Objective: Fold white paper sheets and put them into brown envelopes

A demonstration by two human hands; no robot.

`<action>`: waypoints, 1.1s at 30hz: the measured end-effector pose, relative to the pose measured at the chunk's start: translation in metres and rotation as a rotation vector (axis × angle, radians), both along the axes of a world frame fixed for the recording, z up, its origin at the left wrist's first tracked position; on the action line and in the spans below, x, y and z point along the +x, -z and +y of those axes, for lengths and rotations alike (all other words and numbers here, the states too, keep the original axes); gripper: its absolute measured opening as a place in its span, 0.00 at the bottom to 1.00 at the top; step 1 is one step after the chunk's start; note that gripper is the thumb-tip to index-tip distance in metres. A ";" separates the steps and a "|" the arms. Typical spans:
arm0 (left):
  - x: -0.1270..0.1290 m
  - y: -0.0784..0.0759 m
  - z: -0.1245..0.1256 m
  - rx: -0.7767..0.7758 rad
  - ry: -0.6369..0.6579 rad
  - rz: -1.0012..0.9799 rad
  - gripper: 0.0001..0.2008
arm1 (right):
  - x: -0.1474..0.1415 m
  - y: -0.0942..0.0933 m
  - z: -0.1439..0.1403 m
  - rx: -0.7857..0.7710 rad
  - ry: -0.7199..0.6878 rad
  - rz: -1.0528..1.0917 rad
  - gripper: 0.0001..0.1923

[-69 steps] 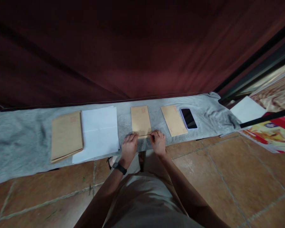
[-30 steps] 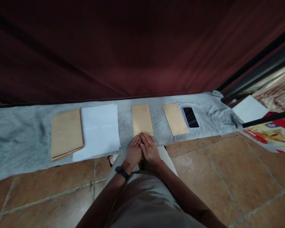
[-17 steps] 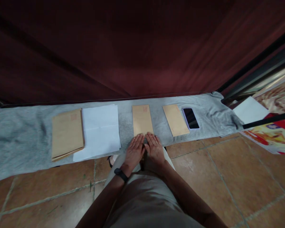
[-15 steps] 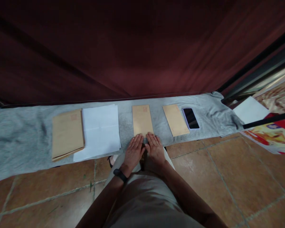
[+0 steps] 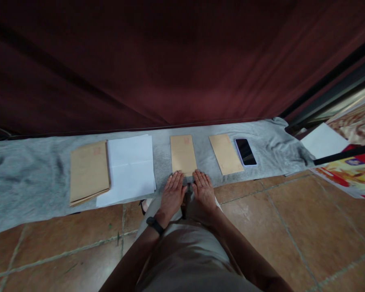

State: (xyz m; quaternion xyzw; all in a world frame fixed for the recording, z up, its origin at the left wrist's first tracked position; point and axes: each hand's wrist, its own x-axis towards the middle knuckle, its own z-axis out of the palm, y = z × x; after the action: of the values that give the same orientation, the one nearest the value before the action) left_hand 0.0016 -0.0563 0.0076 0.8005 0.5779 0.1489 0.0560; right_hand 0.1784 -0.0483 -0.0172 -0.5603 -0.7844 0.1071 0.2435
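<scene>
Both hands lie flat, palms down and fingers spread, at the near end of the envelope [image 5: 183, 155]: left hand [image 5: 172, 194] by its near-left corner, right hand [image 5: 203, 190] by its near-right corner. Fingertips touch or just overlap the near edge; nothing is pinched or lifted. A second ago the two hands were pressed together at the middle of that edge; now they have slid apart toward the corners, with a gap between them. Earlier, fingers were nipping the edge from either side. My judgement is that the near end is being smoothed flat from the centre outward, and that this stroke is close to its end.

That envelope lies lengthwise on the grey cloth [image 5: 27, 182], its far end carrying a small red mark. Just right of it lies a second envelope [image 5: 225, 153], apart from the first, and beside that a phone [image 5: 245, 151], screen up. To the left, white sheets [image 5: 128, 168] lie flat, and beyond them a stack of envelopes [image 5: 89, 172]. A black band [image 5: 155, 225] sits on the left wrist. Behind hangs a dark red curtain [image 5: 170, 61]; tiled floor [image 5: 276, 219] lies in front.
</scene>
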 end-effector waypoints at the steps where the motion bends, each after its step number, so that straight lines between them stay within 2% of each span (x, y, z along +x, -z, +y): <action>1: 0.006 0.000 0.002 -0.003 0.028 -0.003 0.27 | 0.000 0.000 0.000 0.003 0.000 -0.001 0.27; 5: 0.026 0.001 0.012 -0.005 0.070 -0.011 0.26 | 0.000 0.000 0.001 0.007 -0.007 -0.028 0.26; 8: 0.029 0.003 0.014 -0.008 0.054 0.002 0.26 | 0.001 0.001 0.002 0.016 -0.008 -0.059 0.26; 21: -0.004 -0.002 0.001 -0.003 -0.054 0.068 0.27 | -0.001 -0.004 0.001 0.038 0.008 -0.082 0.26; 29: -0.007 0.005 0.000 -0.009 -0.038 0.086 0.29 | -0.034 -0.018 0.006 0.004 -0.159 -0.002 0.26; 33: -0.008 0.005 -0.001 -0.010 -0.037 0.073 0.30 | -0.041 -0.019 0.006 -0.024 -0.146 0.000 0.26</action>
State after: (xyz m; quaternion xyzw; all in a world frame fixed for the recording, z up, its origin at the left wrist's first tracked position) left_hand -0.0065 -0.0572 0.0024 0.7942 0.5951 0.1176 0.0363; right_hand 0.1376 -0.0425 0.0014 -0.5046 -0.8218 0.1339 0.2282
